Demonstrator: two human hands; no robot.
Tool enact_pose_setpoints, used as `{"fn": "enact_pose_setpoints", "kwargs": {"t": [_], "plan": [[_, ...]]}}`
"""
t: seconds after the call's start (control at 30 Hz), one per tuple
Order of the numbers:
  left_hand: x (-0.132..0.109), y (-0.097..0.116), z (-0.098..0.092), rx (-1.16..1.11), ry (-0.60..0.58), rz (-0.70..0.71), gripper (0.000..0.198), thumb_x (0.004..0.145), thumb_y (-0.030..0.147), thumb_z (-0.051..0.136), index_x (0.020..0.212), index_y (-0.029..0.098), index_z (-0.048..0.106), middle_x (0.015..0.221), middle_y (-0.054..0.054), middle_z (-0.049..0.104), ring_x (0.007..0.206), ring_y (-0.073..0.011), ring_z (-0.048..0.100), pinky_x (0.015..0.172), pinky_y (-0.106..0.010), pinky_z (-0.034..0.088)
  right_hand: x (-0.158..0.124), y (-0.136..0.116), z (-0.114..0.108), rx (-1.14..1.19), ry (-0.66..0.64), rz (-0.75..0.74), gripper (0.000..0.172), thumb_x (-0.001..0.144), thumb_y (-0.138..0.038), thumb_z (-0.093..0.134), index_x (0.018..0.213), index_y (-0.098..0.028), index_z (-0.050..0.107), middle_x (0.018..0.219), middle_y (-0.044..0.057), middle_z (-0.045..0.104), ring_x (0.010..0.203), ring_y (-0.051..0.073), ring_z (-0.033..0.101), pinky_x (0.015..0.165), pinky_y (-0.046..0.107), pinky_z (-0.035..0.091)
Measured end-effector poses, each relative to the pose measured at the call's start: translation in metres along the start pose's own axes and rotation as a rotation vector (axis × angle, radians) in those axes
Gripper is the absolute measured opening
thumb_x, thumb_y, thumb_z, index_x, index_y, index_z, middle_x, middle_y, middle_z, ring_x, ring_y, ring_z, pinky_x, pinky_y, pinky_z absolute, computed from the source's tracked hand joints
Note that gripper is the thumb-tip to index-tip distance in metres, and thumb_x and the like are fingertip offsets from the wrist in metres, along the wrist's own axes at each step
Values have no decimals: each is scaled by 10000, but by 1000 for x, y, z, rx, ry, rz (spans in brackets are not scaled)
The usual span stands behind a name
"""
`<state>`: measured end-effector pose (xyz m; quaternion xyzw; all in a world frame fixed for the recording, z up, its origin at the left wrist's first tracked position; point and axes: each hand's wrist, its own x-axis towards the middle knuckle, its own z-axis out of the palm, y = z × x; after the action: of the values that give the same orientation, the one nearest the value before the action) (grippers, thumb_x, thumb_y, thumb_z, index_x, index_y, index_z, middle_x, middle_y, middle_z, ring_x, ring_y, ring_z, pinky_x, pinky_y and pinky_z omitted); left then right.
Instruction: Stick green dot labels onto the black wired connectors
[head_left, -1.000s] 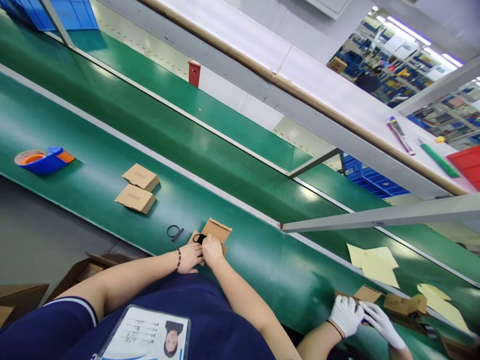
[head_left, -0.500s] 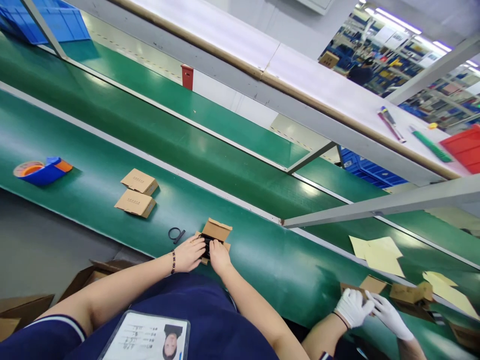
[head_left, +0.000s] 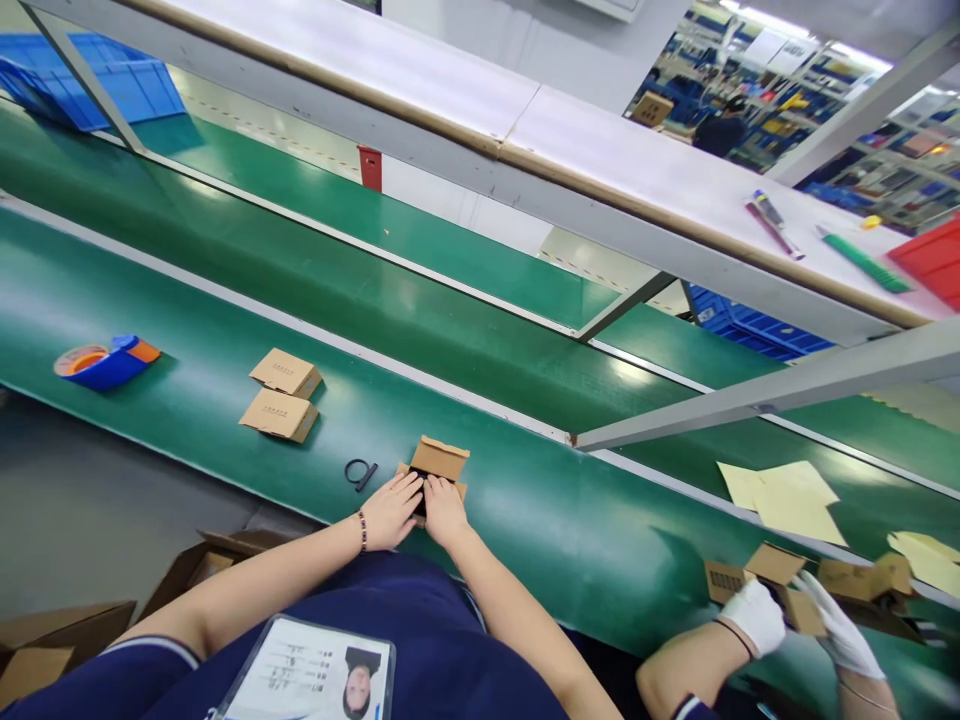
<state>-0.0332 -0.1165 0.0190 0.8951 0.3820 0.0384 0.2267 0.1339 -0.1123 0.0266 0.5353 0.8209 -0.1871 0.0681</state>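
Note:
A small cardboard box (head_left: 440, 459) stands on the green bench surface in front of me, its lid flap raised. Inside it lies a black item (head_left: 420, 510), mostly covered by my fingers, so its kind is hard to make out. My left hand (head_left: 395, 511), with a beaded bracelet at the wrist, has its fingers closed over the item's left side. From the right, my right hand (head_left: 444, 508) curls its fingers onto the same item. Just left of the box lies a black looped strap (head_left: 361, 474), apart from both hands.
Two closed cardboard boxes (head_left: 279, 414) and a blue tape dispenser (head_left: 112, 364) sit to the left. At right, a co-worker's white-gloved hands (head_left: 756, 616) handle an open carton (head_left: 777, 563) near yellow sheets (head_left: 791, 500). A metal post (head_left: 712, 408) slants above the bench.
Both my hands have moved closer together and cover more of the black item in the box. The co-worker's gloved hands have moved apart around their carton. The view has shifted slightly.

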Motion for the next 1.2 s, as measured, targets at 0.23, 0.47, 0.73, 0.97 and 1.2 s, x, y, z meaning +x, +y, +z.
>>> {"fn": "enact_pose_setpoints", "kwargs": {"t": [0.23, 0.47, 0.73, 0.97, 1.2], "plan": [[-34, -67, -8, 6, -48, -605, 200, 816, 249, 437, 925, 131, 557, 960, -128, 561, 865, -234, 570, 791, -373, 443, -58, 41, 1, 322, 538, 272, 389, 767, -93, 346, 1106, -141, 531, 1184, 140, 485, 1125, 234, 418, 949, 456, 355], [-5, -70, -12, -36, -117, -711, 191, 770, 278, 475, 710, 127, 574, 796, -107, 597, 669, -195, 597, 622, -292, 447, -78, 61, 14, 555, 468, 436, 307, 772, -129, 364, 967, -151, 600, 1050, 120, 572, 1020, 216, 513, 931, 403, 404], [15, 9, -58, -132, -39, -420, 371, 847, 426, 356, 704, 161, 572, 760, -72, 614, 727, -176, 591, 662, -267, 444, -71, 44, 32, 714, 383, 427, 343, 786, -140, 359, 1056, -144, 570, 995, 102, 612, 850, 173, 605, 773, 323, 510], [83, 46, 4, -134, -251, -330, 208, 778, 254, 490, 752, 92, 617, 724, -128, 652, 682, -212, 634, 611, -303, 485, -53, 22, 32, 729, 283, 308, 529, 746, -71, 357, 1267, -135, 418, 1206, 112, 521, 1069, 167, 525, 929, 322, 434], [75, 35, -15, -162, -167, -268, 312, 868, 218, 320, 871, 115, 615, 851, -127, 649, 819, -202, 622, 754, -315, 489, -61, 22, 22, 494, 151, 226, 595, 812, -111, 350, 1382, -200, 204, 1395, 96, 293, 1255, 177, 335, 999, 322, 363]]}}
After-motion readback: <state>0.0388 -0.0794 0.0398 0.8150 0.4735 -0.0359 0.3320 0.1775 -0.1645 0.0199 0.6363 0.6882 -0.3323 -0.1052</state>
